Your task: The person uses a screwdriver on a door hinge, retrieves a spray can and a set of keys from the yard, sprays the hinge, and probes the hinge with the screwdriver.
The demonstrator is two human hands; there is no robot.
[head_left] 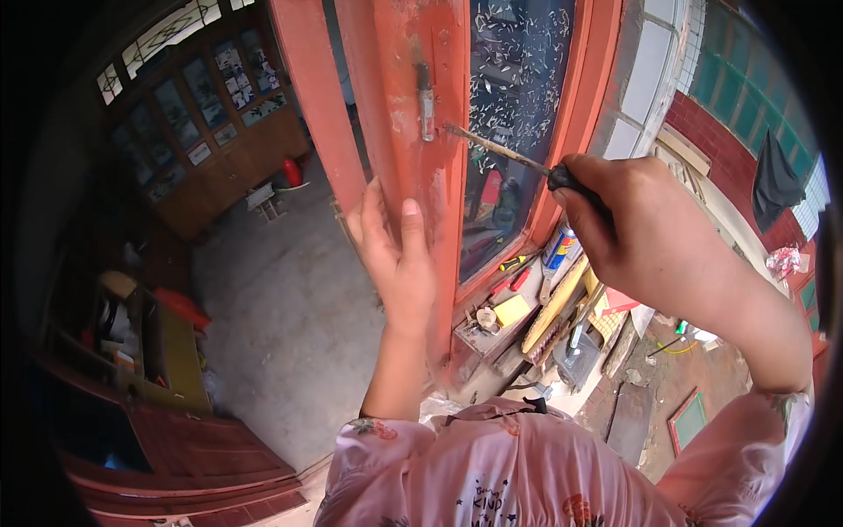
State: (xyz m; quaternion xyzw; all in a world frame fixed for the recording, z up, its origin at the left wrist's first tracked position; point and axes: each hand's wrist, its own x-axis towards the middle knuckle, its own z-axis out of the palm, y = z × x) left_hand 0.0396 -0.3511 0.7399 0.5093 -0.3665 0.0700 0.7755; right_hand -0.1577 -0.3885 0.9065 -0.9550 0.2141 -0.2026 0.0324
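My right hand (637,215) is closed around the black handle of a screwdriver (505,151) with a long, rusty-looking shaft. Its tip points left, at the face of a red wooden door (443,88), close to a worn metal plate (427,110) set in the wood. Whether the tip touches the wood, I cannot tell. Lower down, my left hand (399,259) holds the door's edge, the thumb on the front face and the fingers round the left side. White flecks cover the glass pane (518,70) right of the metal plate.
Below the pane, a ledge holds a blue spray can (558,246), a yellow block (511,309), a yellow-black screwdriver (512,263) and a yellow-handled saw (558,307). To the left is a room with a concrete floor (263,307) and wooden cabinets (206,149). Debris lies outside, lower right.
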